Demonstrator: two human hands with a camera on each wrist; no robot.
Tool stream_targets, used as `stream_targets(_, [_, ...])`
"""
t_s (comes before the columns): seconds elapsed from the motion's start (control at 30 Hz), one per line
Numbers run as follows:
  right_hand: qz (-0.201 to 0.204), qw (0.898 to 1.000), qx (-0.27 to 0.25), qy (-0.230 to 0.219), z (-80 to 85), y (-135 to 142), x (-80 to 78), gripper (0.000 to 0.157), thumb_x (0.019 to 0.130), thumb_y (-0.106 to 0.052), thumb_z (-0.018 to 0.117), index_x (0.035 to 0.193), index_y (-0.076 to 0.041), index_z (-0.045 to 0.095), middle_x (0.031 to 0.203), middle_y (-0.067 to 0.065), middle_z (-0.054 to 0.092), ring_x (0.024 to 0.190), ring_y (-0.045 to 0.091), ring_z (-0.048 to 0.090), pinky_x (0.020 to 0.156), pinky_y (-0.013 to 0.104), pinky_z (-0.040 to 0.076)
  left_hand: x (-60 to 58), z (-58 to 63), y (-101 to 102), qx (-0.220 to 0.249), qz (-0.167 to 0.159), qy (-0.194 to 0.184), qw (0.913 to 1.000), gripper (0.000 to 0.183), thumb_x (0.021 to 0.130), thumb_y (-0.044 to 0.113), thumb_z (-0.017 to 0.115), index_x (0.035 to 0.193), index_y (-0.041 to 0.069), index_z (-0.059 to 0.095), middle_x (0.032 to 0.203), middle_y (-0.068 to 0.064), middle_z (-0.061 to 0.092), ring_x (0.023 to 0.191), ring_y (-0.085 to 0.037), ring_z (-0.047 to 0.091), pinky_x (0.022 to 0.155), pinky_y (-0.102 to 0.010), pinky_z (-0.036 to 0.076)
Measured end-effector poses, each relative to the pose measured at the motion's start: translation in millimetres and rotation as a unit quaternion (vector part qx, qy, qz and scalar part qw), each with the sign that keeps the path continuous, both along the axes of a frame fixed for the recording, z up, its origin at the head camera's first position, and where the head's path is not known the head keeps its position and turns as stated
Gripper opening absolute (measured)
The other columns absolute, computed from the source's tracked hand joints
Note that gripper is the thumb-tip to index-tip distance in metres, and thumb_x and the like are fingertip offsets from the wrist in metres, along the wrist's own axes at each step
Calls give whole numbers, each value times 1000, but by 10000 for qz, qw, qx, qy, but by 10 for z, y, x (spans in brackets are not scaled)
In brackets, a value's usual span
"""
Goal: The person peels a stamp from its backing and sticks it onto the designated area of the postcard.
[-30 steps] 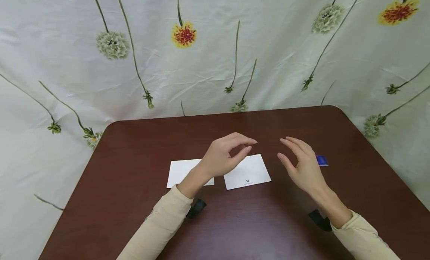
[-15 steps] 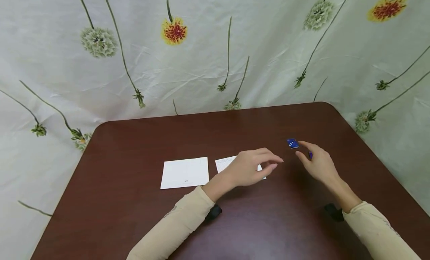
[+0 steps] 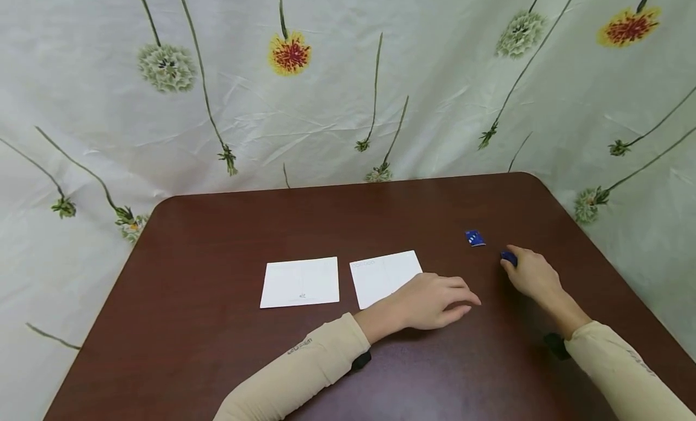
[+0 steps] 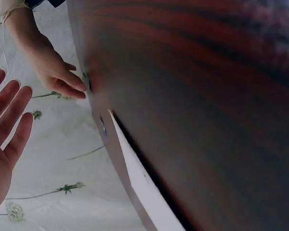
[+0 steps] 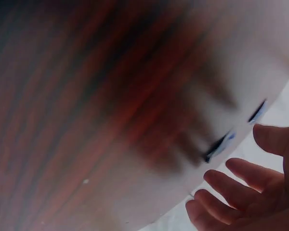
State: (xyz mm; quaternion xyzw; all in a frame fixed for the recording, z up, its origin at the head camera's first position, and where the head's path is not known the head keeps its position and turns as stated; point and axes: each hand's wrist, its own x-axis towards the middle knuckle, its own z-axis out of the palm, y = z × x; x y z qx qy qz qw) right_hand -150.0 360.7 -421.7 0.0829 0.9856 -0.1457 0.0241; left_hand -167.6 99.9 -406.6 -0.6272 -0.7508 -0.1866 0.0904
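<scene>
In the head view my right hand (image 3: 535, 275) reaches over a small dark blue packet (image 3: 509, 258), its thumb and forefinger at either side of it. The right wrist view has this hand's fingers (image 5: 219, 185) spread apart beside two flat blue packets on the table. A second blue packet (image 3: 475, 238) with white marks lies a little farther left. My left hand (image 3: 435, 301) hovers with loosely bent fingers and nothing in them, its wrist overlapping the lower corner of a white card (image 3: 383, 276). Another white card (image 3: 300, 281), with a small printed mark, lies left of that one.
A dark reddish-brown table (image 3: 217, 354) with rounded far corners carries everything. Behind it hangs a pale curtain (image 3: 326, 119) printed with flowers. A black strap shows under each wrist.
My right hand has moved right, down to the nearer blue packet. The left hand has come right and toward me, off the cards, so both cards and both packets show.
</scene>
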Motion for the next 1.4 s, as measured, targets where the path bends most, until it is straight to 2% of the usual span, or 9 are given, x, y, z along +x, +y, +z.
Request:
stream_targets(0.2, [91,9991,395,-103,-71,68,-46,50,99,-18,48,132,19,39,128,40,41,115,57,38,88,65,37,48,-38,-14,-15,90,14,10000,22,96,26,57,115,25,69,107,12,63,90,-3,57,71,-11,42])
stream_targets(0.33, [392,9934,1056,238,-133,40,-36,38,98,-15,50,119,16,51,116,34,53,108,52,46,88,62,37,73,-52,-33,3,90,-48,9999,22,96,26,57,115,25,69,108,12,62,93,-3,57,74,-11,41])
stream_targets(0.43, [635,9838,1560,616,-171,1,-22,26,96,-11,53,98,14,56,91,26,60,93,47,55,81,59,42,82,-55,-43,69,93,-71,9999,22,96,25,57,114,25,69,108,13,62,93,-3,56,74,-10,41])
stream_targets(0.53, [724,9775,1773,884,-189,-38,-17,19,94,-6,52,84,10,54,74,20,57,79,45,58,73,57,44,84,-43,-47,128,94,-46,9999,22,96,26,57,114,25,69,108,13,62,92,-3,56,73,-10,41])
stream_targets(0.8, [864,9655,2225,1043,-203,-161,-2,7,88,8,48,83,13,49,69,30,56,65,45,58,58,56,47,47,17,-82,365,212,-13,9991,21,96,26,58,112,25,70,107,13,62,91,-1,56,72,-8,39])
stream_targets(1.0, [747,9690,2118,1026,-232,-219,-10,11,87,7,50,91,17,50,69,33,57,60,46,58,49,54,48,43,48,-114,505,171,-146,9985,20,95,25,58,112,23,70,107,11,63,92,-3,57,74,-10,41])
stream_targets(1.2, [767,9754,1923,751,-195,-229,-2,3,88,12,48,88,15,48,69,31,57,58,45,59,47,53,48,38,30,-140,523,169,-209,9983,21,95,25,59,113,23,70,107,11,63,93,-2,56,75,-9,40])
stream_targets(1.33, [718,9771,1858,744,-144,-196,10,3,88,14,46,91,14,45,71,31,57,60,46,59,48,54,48,8,41,-164,768,140,-345,9964,21,94,22,59,112,21,70,106,10,63,93,-2,57,73,-8,40])
stream_targets(1.4, [663,9788,1773,781,-94,-178,16,10,88,15,46,97,14,42,76,32,56,61,48,58,48,54,47,-19,57,-179,915,147,-463,9946,21,94,21,59,112,20,70,106,9,63,93,-3,57,72,-8,40])
